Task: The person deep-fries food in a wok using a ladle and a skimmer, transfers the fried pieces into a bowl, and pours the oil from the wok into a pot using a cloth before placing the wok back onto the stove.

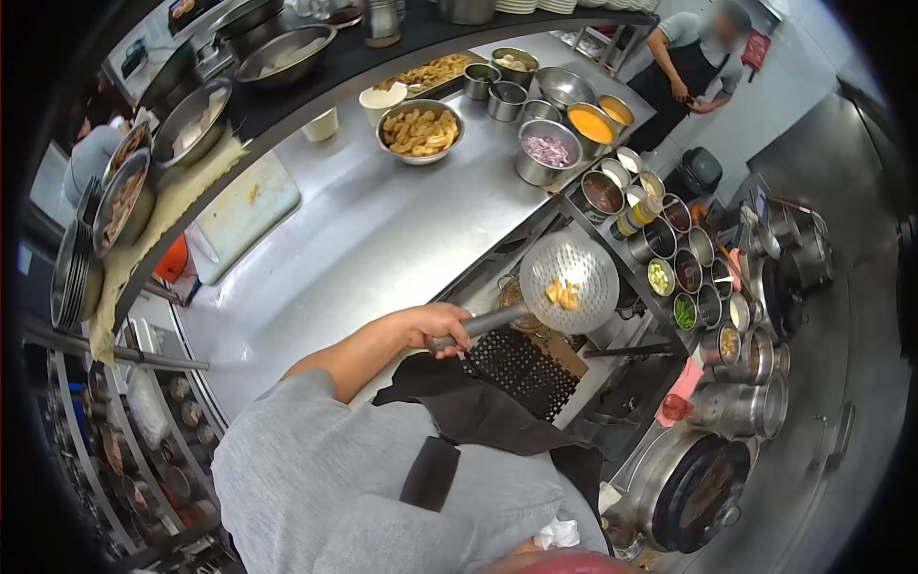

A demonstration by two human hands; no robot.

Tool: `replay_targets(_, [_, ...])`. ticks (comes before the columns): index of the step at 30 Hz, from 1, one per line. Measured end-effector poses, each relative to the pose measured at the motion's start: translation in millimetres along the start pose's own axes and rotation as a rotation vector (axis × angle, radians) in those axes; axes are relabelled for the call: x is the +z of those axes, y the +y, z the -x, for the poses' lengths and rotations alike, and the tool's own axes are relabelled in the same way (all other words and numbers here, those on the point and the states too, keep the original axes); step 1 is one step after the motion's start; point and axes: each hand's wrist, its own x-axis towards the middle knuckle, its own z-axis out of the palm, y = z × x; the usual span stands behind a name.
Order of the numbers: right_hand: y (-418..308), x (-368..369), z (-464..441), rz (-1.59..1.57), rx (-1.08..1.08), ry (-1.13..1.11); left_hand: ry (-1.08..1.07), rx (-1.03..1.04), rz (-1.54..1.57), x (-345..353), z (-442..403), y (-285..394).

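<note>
My left hand (440, 328) is wrapped round the grey handle of a perforated metal skimmer (585, 256), in front of my body. A few yellowish-brown food pieces (562, 294) lie in the skimmer's bowl. Below the skimmer, a dark perforated mat (521, 373) shows on the floor. On the steel counter (373, 230) beyond my arm stands a metal bowl of brown food pieces (419, 134). My right hand is not visible.
A steel pot of chopped purple onion (548, 151) and an orange liquid (591, 124) stand at the counter's far end. Several ingredient containers line the right side, near a large lidded pot (703, 493). Another person (690, 62) stands at the back right. A cutting board (247, 215) lies left.
</note>
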Motion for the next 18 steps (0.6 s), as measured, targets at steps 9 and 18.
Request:
replay_targets(9, [-19, -25, 1, 0.082, 0.044, -0.007, 0.154, 0.401, 0.354, -69, 19, 51])
replay_targets(18, [-25, -35, 12, 0.100, 0.091, -0.008, -0.265, 0.688, 0.881, -141, -24, 88])
